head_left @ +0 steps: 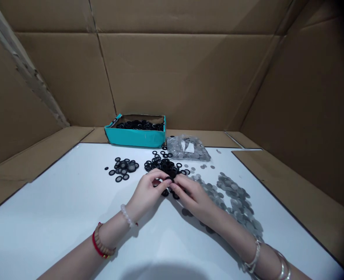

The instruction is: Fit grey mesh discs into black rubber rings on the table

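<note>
My left hand [150,190] and my right hand [193,196] meet at the middle of the white table. Between their thumbs and fingers is a small black ring [169,179], pinched from both sides; whether a disc sits inside it I cannot tell. Just beyond the fingertips lies a heap of black rings [164,165], partly hidden by my hands. Off to the left is a smaller pile of black rings with grey mesh-like centres [127,167]. Loose grey discs [242,206] spread out to the right, some behind my right forearm.
At the back stands a turquoise box [135,137] holding many black rings. Beside it lies a clear plastic bag [188,147] of grey discs with a white label. Cardboard walls [183,77] enclose the white table [72,210] at the back and sides.
</note>
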Motion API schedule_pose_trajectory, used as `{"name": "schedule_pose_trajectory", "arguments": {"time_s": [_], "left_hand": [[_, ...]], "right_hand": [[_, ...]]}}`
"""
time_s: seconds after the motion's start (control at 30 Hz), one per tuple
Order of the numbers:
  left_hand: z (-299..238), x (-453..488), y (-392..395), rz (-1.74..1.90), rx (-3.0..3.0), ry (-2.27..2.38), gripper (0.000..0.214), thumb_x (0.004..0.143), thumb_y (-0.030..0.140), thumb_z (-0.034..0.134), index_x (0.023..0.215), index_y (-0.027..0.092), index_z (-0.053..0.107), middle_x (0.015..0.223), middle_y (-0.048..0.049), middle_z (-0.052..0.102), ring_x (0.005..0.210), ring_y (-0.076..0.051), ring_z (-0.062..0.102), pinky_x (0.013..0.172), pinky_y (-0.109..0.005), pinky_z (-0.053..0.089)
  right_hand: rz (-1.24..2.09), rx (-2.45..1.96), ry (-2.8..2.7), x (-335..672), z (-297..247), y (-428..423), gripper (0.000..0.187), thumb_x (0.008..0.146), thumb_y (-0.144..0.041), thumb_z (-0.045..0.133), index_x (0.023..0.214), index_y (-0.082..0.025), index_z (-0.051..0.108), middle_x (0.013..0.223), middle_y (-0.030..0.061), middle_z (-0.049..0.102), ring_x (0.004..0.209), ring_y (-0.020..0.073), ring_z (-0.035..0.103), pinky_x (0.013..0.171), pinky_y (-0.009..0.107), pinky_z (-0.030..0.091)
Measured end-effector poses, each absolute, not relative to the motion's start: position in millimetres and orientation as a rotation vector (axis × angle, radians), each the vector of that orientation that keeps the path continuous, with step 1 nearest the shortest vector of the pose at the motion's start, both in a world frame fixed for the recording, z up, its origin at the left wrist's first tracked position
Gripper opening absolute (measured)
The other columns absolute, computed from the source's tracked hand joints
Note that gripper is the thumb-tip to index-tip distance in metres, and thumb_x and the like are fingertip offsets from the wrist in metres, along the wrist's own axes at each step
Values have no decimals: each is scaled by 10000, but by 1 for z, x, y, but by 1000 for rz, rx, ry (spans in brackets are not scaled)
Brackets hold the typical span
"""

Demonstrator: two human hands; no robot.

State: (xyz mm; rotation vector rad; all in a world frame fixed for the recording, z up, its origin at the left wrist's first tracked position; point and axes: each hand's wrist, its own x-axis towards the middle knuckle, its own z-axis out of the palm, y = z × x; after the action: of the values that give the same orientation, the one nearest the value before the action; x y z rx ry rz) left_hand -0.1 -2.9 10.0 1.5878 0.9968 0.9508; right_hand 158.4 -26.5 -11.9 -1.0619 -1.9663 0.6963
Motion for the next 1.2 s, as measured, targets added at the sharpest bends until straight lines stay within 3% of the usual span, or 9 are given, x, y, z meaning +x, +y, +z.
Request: {"name": "schedule_pose_trajectory", "arguments": {"time_s": [0.27, 0.53, 0.7, 1.0, 1.2], "left_hand": [[14, -2, -3, 825, 1441, 930, 121, 732, 265, 592, 682, 155, 603, 709, -13, 523, 681, -129, 480, 616, -238, 377], [14, -1, -4, 941, 1609, 982, 170, 702, 277, 619, 609, 139, 585, 711, -19, 507, 683, -134, 482, 624, -249, 379], [17, -4, -3, 847, 1487, 920, 197, 686, 297, 649, 588, 135, 592, 631, 11, 497, 614, -104, 461, 605, -243, 371], [11, -2, -1, 853, 1181, 797, 246, 750, 325, 608, 936, 165, 623, 853, -48, 639, 783, -141, 575, 773, -302, 439], [11, 0, -2, 970, 1450, 954, 140, 710, 262, 637, 775, 138, 633, 776, -42, 638, 750, -150, 581, 709, -271, 457]], "right_hand": [[666, -1034, -1940, 161, -7, -29, 282, 906, -258, 391, 633, -193, 414, 632, -6, 419, 630, 144, 411, 588, 261, 318], [663, -1064, -1946, 162, -14, -24, 299, 885, -254, 442, 595, -187, 410, 602, -16, 412, 608, 131, 420, 580, 241, 318], [785, -1095, -1856, 165, -12, -25, 274, 882, -283, 447, 628, -180, 452, 601, -25, 436, 576, 111, 419, 542, 223, 304], [1042, -1058, -1724, 167, -5, -24, 314, 911, -368, 368, 660, -186, 420, 634, -27, 413, 614, 113, 405, 572, 225, 323], [932, -1151, -1655, 163, -8, -22, 147, 833, -336, 512, 811, -191, 504, 699, -19, 463, 641, 124, 437, 580, 228, 347]]}}
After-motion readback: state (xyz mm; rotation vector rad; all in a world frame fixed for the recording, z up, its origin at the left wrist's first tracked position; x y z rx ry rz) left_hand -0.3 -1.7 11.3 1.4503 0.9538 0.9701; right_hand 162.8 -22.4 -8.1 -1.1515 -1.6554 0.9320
